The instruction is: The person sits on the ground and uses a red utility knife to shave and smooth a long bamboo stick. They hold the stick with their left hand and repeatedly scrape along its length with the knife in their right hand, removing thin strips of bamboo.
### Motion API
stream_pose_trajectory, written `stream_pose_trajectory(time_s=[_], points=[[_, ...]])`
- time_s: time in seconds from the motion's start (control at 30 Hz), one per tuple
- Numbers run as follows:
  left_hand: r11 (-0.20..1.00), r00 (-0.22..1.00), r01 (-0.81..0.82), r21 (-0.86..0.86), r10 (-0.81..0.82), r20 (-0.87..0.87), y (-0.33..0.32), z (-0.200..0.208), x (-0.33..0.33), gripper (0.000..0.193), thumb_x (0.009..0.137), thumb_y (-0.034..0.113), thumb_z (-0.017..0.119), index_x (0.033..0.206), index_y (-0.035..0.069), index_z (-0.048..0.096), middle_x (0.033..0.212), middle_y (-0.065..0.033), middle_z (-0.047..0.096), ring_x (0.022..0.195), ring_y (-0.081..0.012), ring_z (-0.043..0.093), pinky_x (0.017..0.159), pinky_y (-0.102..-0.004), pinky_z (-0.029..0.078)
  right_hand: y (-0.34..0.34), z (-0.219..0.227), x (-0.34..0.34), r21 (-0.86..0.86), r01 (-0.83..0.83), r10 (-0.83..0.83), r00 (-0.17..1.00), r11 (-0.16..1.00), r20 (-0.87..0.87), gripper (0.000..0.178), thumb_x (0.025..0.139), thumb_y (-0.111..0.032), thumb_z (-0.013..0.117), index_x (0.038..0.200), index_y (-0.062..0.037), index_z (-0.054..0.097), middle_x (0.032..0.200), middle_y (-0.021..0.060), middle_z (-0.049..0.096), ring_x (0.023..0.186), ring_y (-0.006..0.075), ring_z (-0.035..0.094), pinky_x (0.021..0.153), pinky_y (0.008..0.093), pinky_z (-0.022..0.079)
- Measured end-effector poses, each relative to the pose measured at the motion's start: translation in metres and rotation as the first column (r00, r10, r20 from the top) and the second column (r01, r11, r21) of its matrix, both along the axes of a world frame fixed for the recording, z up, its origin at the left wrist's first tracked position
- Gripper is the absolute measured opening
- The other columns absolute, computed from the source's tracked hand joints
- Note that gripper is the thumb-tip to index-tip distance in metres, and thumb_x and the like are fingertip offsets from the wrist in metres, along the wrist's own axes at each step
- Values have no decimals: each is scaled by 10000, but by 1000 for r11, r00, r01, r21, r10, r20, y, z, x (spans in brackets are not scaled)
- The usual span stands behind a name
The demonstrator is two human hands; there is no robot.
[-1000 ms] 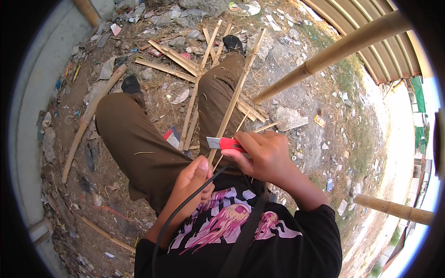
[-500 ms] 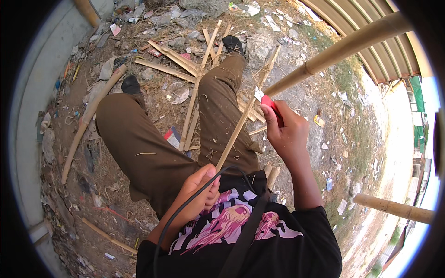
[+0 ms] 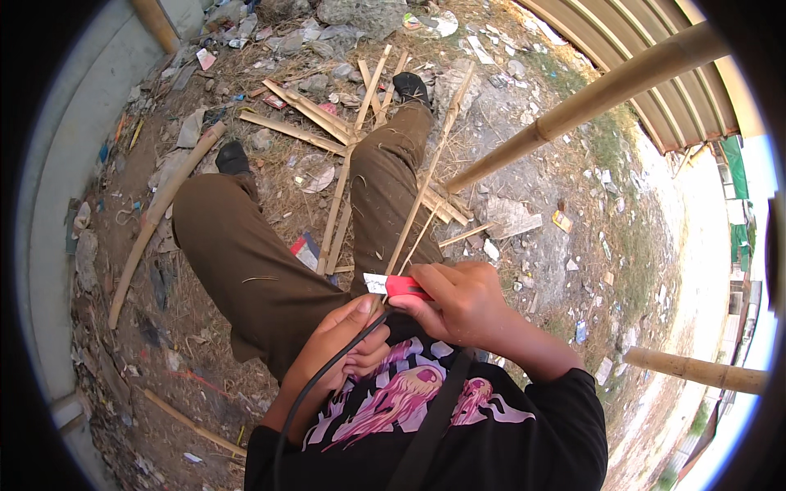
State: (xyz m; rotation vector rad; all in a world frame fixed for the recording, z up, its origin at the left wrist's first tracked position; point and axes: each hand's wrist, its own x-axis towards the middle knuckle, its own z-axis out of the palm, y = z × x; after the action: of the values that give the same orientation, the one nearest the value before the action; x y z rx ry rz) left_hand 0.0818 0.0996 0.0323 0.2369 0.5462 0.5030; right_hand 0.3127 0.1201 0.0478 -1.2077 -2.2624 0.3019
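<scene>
My left hand (image 3: pixel 348 340) is closed around the near end of a long bamboo strip (image 3: pixel 432 164), which points up and away to the right over my right leg. In my right hand (image 3: pixel 458 299) is a red box cutter (image 3: pixel 403 286), its pale blade (image 3: pixel 375 283) lying across the strip just beyond my left thumb. A thin sliver (image 3: pixel 419 240) stands off along the strip's right side. A black cable (image 3: pixel 336 353) passes in front of my left hand and hides part of the grip.
Split bamboo pieces (image 3: pixel 307 113) lie around my feet on littered ground. A thick bamboo pole (image 3: pixel 573 102) slants in from the upper right, and another pole (image 3: pixel 696 368) juts in at right. One more pole (image 3: pixel 168 196) lies near the grey wall (image 3: pixel 61 204) at left.
My right hand has drawn the box cutter down the strip toward my left hand. A sliver now stands apart from the strip, whose far end has swung a little left and farther away.
</scene>
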Motion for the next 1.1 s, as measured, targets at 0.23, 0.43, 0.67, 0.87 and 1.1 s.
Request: stream_pose_trajectory(time_s=[0.23,0.43,0.67,0.87,1.1], points=[[998,996,63,-6,-63,57,-2,-7,0,383,1153,439,408,943,120,422,628,57,280,501,-40,255,419,-212,202,34,8,31,22,288,-286,957,958,-42,329,963,-326,770,815,-78,611,591,83,588,468,282,610,436,391,436],[1000,998,11,-29,-13,-60,-1,-9,5,384,1168,394,364,911,115,423,604,52,272,482,-40,228,408,-222,189,33,-6,21,42,285,-287,955,958,72,343,959,-360,766,820,-86,612,616,92,627,486,281,636,442,389,449],[997,981,-54,51,63,-184,0,0,4,371,1169,386,376,920,115,426,610,48,279,481,-40,229,404,-224,185,11,3,7,-84,45,-38,996,995,83,290,968,-346,761,868,-92,664,598,103,583,475,306,599,460,395,444],[998,983,55,10,-52,-175,-3,-9,7,390,1157,431,409,923,119,428,619,47,274,486,-37,224,409,-226,178,58,-4,45,8,348,-347,933,937,94,372,980,-406,729,812,-96,611,547,97,579,464,320,620,425,422,450],[985,943,-38,168,90,-319,-2,-2,9,400,1133,462,476,944,109,452,687,60,321,560,-29,317,473,-209,244,35,3,22,-17,83,-79,983,996,167,332,930,-390,784,827,-110,639,588,64,574,475,281,612,447,400,438]])
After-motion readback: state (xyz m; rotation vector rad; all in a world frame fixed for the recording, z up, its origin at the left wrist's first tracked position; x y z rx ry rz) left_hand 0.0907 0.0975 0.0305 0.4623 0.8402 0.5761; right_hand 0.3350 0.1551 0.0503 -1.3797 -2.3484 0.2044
